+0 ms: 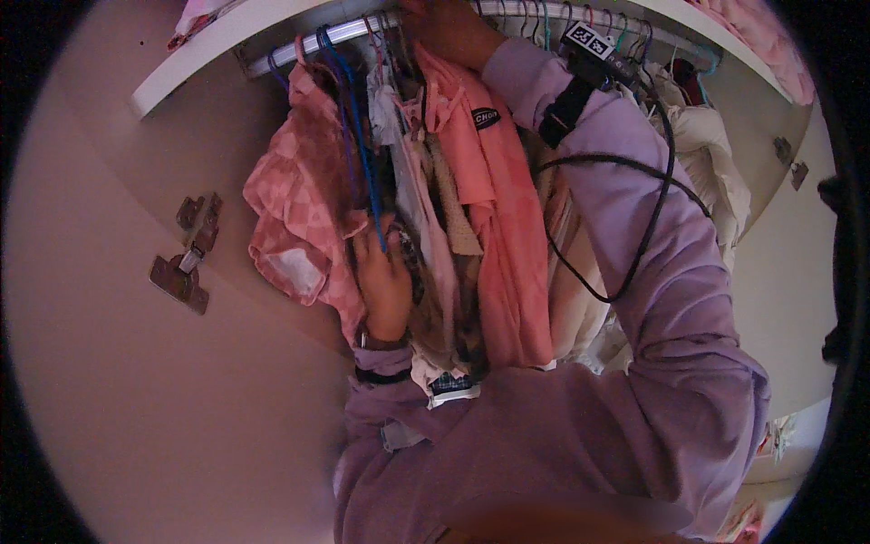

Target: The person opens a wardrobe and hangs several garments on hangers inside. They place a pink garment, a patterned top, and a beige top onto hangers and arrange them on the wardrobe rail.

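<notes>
Several garments hang on hangers from a metal closet rod (353, 35). My left hand (385, 285) is low among them, against a pink checked garment (299, 183), its fingers near the lower end of a blue hanger (367, 183). Whether those fingers grip anything is not clear. Up at the rod, my right hand (452, 30) is over the top of a coral pink garment (510, 224) with a dark patch; its fingers are partly hidden in shadow. Between the hands hang a pale pink garment (421, 217) and a tan knitted one (452, 197).
A white shelf (197, 61) runs above the rod, with pink fabric (761, 41) on its right part. Metal hinges (183, 272) are fixed at the left. Right of my raised arm hangs a cream padded garment (707, 156). A black cable (663, 224) loops across my right sleeve.
</notes>
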Available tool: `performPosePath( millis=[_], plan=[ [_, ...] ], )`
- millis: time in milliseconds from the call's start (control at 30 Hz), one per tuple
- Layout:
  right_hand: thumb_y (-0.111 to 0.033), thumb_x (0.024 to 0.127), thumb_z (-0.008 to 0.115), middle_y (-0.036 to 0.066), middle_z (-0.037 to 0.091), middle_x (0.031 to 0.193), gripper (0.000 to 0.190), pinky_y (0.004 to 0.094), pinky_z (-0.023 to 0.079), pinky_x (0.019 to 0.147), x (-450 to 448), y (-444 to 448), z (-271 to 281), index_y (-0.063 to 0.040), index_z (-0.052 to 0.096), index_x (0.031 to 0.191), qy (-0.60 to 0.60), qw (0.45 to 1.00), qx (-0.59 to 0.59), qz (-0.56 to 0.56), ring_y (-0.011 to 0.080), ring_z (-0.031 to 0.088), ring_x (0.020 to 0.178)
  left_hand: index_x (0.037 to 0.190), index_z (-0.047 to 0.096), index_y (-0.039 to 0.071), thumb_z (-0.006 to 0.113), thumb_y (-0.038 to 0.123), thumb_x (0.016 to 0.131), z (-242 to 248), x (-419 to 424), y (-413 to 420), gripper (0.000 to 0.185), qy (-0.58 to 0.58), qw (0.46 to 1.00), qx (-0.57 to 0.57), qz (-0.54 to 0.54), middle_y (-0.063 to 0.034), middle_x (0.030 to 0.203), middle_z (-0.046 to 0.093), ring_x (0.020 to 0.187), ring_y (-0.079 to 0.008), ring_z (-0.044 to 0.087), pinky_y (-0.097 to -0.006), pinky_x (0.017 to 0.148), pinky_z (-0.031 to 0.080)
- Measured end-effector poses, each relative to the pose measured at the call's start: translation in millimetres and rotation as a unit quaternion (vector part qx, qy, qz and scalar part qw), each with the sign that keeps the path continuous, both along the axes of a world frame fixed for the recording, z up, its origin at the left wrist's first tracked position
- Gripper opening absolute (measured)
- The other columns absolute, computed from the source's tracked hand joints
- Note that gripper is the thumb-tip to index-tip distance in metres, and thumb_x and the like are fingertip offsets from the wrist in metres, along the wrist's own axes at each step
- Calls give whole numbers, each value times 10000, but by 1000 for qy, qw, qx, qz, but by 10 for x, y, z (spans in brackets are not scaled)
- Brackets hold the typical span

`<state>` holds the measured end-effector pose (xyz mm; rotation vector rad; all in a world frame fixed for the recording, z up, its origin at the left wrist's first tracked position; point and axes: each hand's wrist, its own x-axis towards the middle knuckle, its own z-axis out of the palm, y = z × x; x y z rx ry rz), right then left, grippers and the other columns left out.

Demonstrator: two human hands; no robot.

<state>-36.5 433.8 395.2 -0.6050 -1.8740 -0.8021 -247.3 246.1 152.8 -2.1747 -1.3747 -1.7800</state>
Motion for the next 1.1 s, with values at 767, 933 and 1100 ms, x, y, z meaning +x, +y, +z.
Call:
performPosePath(
  millis=[767,933,1100],
  plan=[
    [-183,947,484,259,650,883,225,512,514,741,-45,-815,-32,1,612,921,-14,997,-70,-40,449,632,839,1204,586,-6,465,210,1053,-16,-38,5,289,3,1000,-17,-6,-226,1268,559,1240,-415,492,-446,1063,370],
    [-225,1009,453,199,674,843,276,465,525,686,217,-1423,-64,-3,600,936,152,936,-292,121,354,669,777,1251,579,-13,499,135,1027,24,-34,-34,280,12,1000,-10,-6,-277,1304,508,1224,-462,478,-478,1042,387],
    [-238,1043,452,122,656,824,268,398,533,677,277,-1545,-150,-15,594,994,166,879,-381,234,248,649,733,1297,558,-12,522,109,1010,11,-13,-45,313,-5,1000,-5,-5,-268,1319,512,1235,-441,487,-467,1050,387]
  ],
)
